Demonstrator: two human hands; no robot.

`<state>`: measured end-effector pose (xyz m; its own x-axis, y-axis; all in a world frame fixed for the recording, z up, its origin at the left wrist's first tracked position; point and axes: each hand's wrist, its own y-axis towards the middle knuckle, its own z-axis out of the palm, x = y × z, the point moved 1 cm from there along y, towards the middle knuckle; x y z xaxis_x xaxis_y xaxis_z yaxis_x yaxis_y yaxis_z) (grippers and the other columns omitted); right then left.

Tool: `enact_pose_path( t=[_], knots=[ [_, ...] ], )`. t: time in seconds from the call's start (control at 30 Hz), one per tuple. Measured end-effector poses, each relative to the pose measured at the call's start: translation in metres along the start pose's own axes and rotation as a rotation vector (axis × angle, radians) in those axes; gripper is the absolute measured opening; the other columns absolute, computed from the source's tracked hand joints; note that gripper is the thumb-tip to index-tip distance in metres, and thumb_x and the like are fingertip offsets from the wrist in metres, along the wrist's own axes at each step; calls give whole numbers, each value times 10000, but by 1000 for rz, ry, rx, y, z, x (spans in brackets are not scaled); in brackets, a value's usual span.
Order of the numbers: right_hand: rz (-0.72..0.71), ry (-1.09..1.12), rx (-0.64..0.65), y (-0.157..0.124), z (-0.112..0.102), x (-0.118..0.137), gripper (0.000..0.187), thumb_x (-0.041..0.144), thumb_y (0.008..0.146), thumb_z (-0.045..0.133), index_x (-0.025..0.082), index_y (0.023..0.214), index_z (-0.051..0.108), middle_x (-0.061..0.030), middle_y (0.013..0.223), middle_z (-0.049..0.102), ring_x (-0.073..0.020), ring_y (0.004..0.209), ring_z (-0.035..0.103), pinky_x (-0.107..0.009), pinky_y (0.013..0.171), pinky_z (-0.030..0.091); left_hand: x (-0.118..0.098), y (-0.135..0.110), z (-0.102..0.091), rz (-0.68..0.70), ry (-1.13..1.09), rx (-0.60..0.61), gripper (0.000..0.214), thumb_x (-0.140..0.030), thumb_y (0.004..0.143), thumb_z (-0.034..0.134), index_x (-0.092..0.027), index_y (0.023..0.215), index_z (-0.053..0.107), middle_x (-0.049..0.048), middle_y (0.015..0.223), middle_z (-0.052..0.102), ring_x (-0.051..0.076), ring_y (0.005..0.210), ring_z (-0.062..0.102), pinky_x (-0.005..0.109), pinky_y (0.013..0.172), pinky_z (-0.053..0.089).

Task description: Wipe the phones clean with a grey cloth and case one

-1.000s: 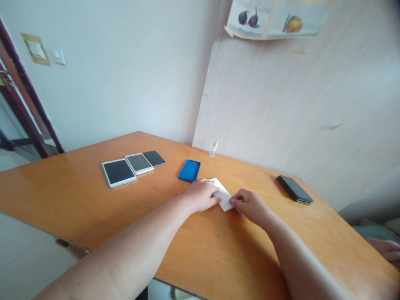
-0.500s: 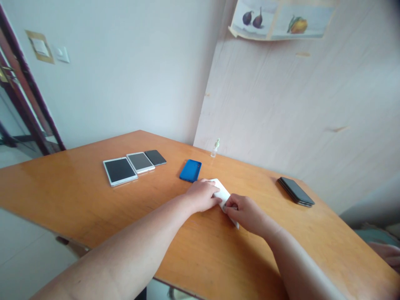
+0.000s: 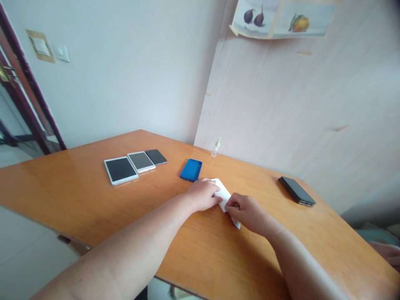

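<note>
The wooden table [image 3: 78,187] fills the lower view, and the blue phone [image 3: 191,170] lying flat near its far edge is your marker. Your left hand [image 3: 203,195] is just nearer to you than the blue phone, palm down on a white slab [image 3: 222,193], pressing it flat rather than gripping it. Your right hand [image 3: 246,212] is close beside it, farther right of the blue phone, with its fingertips pinched on a white strip [image 3: 237,224] at the slab's near corner. Well left of the blue phone, three devices lie side by side: a larger tablet [image 3: 121,170], a smaller tablet [image 3: 141,161] and a dark phone [image 3: 156,156]. Far right of the blue phone are stacked black phones [image 3: 296,191]. Just behind it and to the right stands a tiny clear bottle [image 3: 215,147].
</note>
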<state>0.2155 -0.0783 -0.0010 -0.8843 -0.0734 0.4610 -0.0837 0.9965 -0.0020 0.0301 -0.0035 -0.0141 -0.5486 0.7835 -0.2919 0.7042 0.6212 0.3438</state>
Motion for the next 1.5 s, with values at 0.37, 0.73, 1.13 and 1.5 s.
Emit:
enact_pose_path(
  t=[0.37, 0.73, 1.13, 1.5],
  knots=[
    [-52, -10, -118, 3, 3, -2, 133, 276, 793, 535, 206, 754, 641, 5, 695, 658, -135, 632, 555, -232, 555, 337, -1, 0, 0, -3, -4, 0, 196, -403, 835, 599, -222, 797, 665, 63, 987, 677, 257, 1048, 583, 322, 858, 453],
    [34, -77, -178, 9, -1, -12, 149, 285, 810, 526, 203, 774, 645, -20, 731, 672, -158, 679, 573, -246, 595, 343, -3, 0, -3, -8, 0, 8, 194, -401, 832, 585, -220, 791, 638, 47, 953, 661, 241, 1012, 585, 312, 822, 451],
    [22, -64, -204, 10, 0, -11, 148, 291, 815, 538, 211, 756, 648, -20, 766, 665, -163, 718, 582, -252, 619, 359, -3, 1, -2, -4, -21, 5, 174, -376, 828, 579, -221, 836, 658, 53, 980, 667, 253, 1040, 582, 325, 858, 450],
    [76, -58, -256, 17, 0, -26, 148, 288, 806, 528, 196, 746, 628, -28, 745, 650, -169, 710, 574, -261, 613, 365, -3, -1, -1, -14, -4, 3, 220, -404, 837, 571, -217, 866, 682, 77, 1084, 659, 270, 1074, 580, 357, 881, 461]
  ],
)
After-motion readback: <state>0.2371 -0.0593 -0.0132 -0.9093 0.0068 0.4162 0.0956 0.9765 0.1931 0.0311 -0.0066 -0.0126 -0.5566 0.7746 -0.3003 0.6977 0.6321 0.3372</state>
